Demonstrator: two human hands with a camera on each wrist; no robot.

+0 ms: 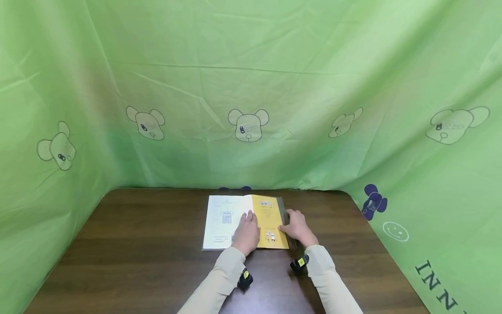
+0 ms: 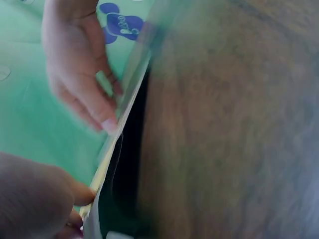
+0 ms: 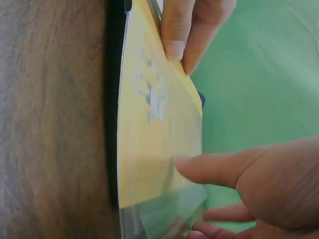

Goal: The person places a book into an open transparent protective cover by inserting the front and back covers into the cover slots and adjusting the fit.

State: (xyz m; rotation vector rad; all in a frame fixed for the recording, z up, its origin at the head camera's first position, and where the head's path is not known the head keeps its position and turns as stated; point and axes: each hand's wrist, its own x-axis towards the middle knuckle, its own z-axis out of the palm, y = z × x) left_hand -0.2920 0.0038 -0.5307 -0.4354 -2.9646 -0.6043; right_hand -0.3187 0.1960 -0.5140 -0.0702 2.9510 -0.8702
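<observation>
A thin book (image 1: 214,222) lies spread flat just below the middle of the frame in the head view. Its white side (image 1: 216,207) is on the left and its yellow side (image 1: 268,220) is on the right. A clear cover (image 3: 162,219) goes with it. A strip of this clear stuff sticks out past the yellow edge, on the right.

The left hand (image 1: 247,234) rests near the middle fold, where white meets yellow. Its fingers are nearly straight and close together. They press on the book and do not wrap around anything. The right hand (image 1: 299,227) is at the right edge. Its thumb touches the yellow side, and its other fingers are bent, with a gap from the thumb, by the clear strip. I can't tell if they pinch it.

How far along is it? My guess is about halfway or more. The book is spread out, and the clear cover lies along it. The right edge seems to be the part being worked on, and it does not look neat yet. The book is not closed yet either.

All this sits on the brown counter (image 1: 137,248). Behind it, filling the top of the frame, hangs a green cloth (image 1: 188,87) with animal faces (image 1: 249,126) on it.
</observation>
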